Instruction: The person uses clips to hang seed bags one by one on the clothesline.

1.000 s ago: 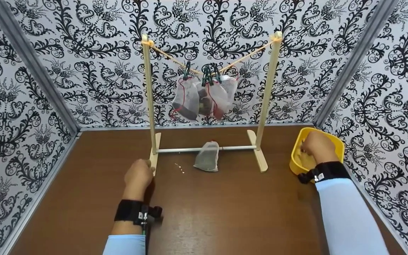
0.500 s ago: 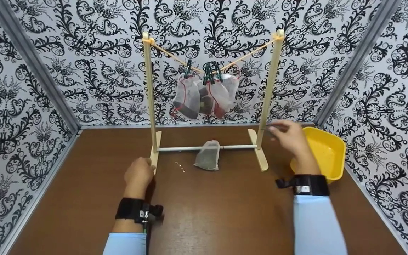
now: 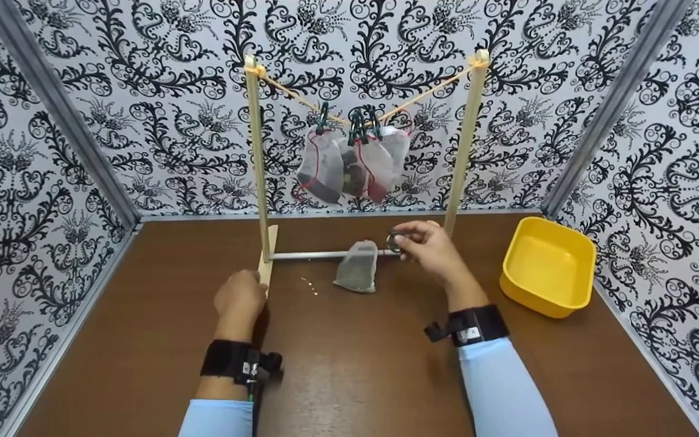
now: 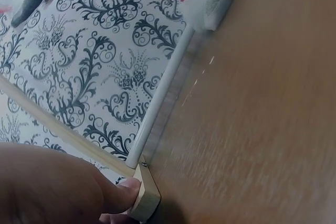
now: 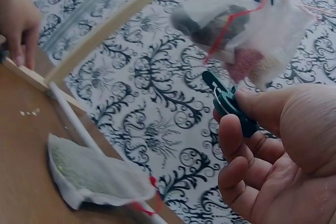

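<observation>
In the right wrist view my right hand (image 5: 278,145) pinches a dark green clothespin (image 5: 228,100) between thumb and fingers. From the head view, this right hand (image 3: 431,249) is just right of a mesh bag (image 3: 358,267) with greenish contents, which leans on the white crossbar (image 3: 301,255). My left hand (image 3: 240,297) grips the left wooden foot (image 4: 147,195) of the stand, its thumb pressed on the foot's end. Several filled mesh bags (image 3: 322,170) with red drawstrings hang above from an orange cord (image 3: 292,96), held by green clothespins (image 3: 357,126).
At the right stands a yellow tub (image 3: 547,267) with nothing visible in it. Two wooden posts (image 3: 463,139) carry the cord. Small pale bits (image 3: 309,285) lie on the brown table (image 3: 349,364). Patterned walls (image 3: 179,121) enclose the back and sides.
My right hand has come out of the yellow tub with a clothespin and moved left, past the right post, to beside the lying mesh bag. My left hand keeps its grip on the foot.
</observation>
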A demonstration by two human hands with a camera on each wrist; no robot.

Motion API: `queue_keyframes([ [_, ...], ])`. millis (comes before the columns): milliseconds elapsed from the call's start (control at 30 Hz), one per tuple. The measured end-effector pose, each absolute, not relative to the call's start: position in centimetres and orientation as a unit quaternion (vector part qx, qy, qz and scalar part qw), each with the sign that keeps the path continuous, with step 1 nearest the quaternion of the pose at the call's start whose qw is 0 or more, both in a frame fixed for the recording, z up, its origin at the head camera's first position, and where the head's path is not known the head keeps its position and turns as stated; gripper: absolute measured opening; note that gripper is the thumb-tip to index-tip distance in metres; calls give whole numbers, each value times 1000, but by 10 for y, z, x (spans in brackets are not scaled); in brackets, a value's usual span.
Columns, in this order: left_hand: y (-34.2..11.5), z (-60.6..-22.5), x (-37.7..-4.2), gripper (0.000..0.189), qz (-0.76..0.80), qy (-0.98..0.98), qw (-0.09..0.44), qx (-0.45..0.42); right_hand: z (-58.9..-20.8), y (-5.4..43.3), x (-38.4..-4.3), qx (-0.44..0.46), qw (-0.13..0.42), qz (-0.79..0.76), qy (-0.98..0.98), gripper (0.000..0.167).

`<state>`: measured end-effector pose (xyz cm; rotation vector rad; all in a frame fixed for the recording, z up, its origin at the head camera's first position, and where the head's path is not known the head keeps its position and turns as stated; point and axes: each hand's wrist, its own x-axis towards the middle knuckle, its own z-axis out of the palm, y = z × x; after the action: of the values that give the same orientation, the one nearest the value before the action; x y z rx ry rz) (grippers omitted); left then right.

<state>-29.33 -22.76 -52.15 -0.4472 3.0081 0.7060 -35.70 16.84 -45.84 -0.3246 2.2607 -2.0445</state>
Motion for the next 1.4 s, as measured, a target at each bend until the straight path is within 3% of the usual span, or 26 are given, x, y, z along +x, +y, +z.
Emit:
queue_keyframes([
  [167,-222,-510,-294,29,238,962,-39,-126,-459,155,-355,-120,55,-667,733,27],
  [567,-158,-442,-275,63,343,917,-153,136,-459,125,-343,-157,77,-681,711,16],
  [767,-135,-432,-262,82,340,906,-161,193,-462,114,-336,-201,92,-668,711,19],
  [1067,-128,-430,-256,49,306,914,-149,221,-459,107,-328,-228,142,-663,699,22],
  [1200,-127,-431,-257,43,268,922,-150,237,-460,110,-328,-226,146,-655,707,22],
  [1400,-131,-434,-256,35,223,929,-185,232,-477,112,-336,-152,98,-618,765,32],
])
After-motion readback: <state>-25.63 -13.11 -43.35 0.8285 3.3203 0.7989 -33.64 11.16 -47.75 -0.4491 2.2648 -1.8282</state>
